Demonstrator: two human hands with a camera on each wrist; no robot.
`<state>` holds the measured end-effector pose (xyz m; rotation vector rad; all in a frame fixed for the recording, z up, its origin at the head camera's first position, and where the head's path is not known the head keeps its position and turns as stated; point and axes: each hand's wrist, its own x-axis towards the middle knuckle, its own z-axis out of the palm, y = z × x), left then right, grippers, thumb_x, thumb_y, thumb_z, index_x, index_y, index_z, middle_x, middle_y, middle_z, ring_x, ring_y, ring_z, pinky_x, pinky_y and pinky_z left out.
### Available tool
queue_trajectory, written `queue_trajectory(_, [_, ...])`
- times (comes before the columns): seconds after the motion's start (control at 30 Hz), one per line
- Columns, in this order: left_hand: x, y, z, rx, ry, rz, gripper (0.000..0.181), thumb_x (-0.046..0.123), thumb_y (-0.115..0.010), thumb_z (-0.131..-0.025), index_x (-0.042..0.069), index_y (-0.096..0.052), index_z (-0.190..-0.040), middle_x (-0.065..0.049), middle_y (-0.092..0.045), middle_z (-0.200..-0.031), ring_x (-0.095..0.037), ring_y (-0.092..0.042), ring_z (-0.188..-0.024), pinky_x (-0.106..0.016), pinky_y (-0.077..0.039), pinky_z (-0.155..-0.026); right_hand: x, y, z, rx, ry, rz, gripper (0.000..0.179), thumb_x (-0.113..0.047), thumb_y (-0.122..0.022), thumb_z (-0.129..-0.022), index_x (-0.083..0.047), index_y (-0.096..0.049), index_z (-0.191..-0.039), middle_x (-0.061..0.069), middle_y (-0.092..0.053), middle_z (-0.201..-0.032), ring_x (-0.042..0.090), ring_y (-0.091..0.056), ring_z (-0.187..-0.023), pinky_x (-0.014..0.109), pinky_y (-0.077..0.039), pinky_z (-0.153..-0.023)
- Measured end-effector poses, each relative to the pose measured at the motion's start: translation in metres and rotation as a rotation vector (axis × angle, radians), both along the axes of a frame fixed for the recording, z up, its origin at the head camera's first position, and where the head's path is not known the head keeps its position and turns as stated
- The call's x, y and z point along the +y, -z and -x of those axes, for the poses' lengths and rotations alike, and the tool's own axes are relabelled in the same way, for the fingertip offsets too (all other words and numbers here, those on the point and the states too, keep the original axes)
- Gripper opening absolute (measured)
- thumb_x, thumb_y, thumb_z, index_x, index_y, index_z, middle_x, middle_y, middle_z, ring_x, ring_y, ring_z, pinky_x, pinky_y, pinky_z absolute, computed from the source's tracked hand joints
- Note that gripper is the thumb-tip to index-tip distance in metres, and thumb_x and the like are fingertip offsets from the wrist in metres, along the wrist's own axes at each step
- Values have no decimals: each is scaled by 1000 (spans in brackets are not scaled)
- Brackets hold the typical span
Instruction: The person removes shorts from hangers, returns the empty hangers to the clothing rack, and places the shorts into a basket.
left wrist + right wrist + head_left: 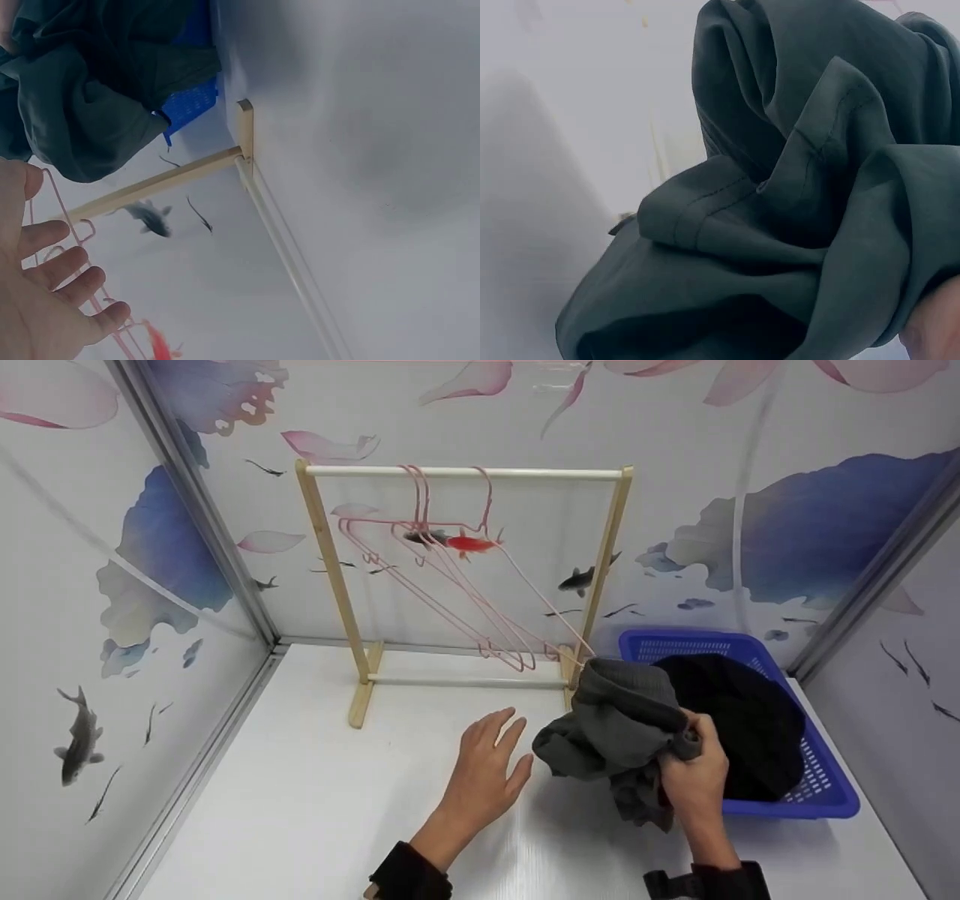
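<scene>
A bunched dark grey garment [622, 720] hangs above the table, gripped by my right hand [696, 772] at its right side. Stitched hems show on the garment [780, 187] in the right wrist view; its exact kind cannot be told. My left hand [484, 772] is raised to the left of the cloth, fingers spread and holding nothing. In the left wrist view the left hand [45, 285] has its fingers loosely extended, apart from the garment [90, 97]. Several pink hangers [450, 577] hang from the rack's white rod, and the garment hides the lower end of one.
A small wooden clothes rack [330, 570] with a white top rod [525, 474] stands at the back of the white table [300, 780]. To the right, a blue plastic basket [787, 808] holds black cloth [735, 720]. Printed wall panels [675, 427] enclose the table.
</scene>
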<state>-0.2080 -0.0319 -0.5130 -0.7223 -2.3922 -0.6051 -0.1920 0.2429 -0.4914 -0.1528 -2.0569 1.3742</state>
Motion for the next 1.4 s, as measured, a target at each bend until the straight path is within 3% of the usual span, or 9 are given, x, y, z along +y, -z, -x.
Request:
queue_trajectory(0.17, [4,-10,4,9,19,35,43,29,-65,-101,6,-62,-138,-13,-55,-145,-28,-52,-133,-47,-43,-109,11,-13,2,10,-9,41,35,11,-63,-90,1,-65,-123,-25,-61,-109,4,-59,-101,14,-44,-85])
queue_trajectory(0.4, [9,-20,8,43,34,76,43,29,-63,-102,6,-61,-139,-13,-52,-145,-27,-51,-133,-45,-43,-109,23,-23,6,110,-4,44,35,15,-62,-85,7,-64,-119,-21,-63,-107,6,-60,-99,16,-43,-87])
queue_trajectory(0.73, [16,-30,12,55,50,123,44,31,-62,-103,7,-61,-140,-12,-53,-146,-26,-50,-135,-43,-42,-110,38,-34,10,140,52,4,32,12,-62,-87,8,-64,-118,-24,-62,-102,5,-57,-92,18,-40,-82])
queue_trajectory(0.93, [20,-32,12,42,35,146,45,32,-61,-103,8,-59,-142,-12,-52,-146,-26,-49,-134,-42,-42,-110,48,-40,14,152,91,6,31,9,-63,-87,10,-63,-118,-25,-62,-105,2,-58,-97,19,-40,-85])
queue_trajectory(1.17, [24,-34,11,30,36,176,47,34,-59,-104,8,-58,-144,-11,-51,-148,-25,-49,-136,-42,-41,-111,57,-37,18,148,145,-9,31,3,-63,-90,12,-61,-120,-28,-59,-103,-1,-56,-96,20,-38,-83])
queue_trajectory(1.4, [30,-33,11,56,37,219,48,35,-59,-104,9,-57,-144,-10,-52,-148,-24,-49,-135,-43,-41,-110,66,-25,25,175,211,-39,25,0,-65,-91,11,-62,-114,-32,-58,-109,-9,-55,-102,18,-37,-87])
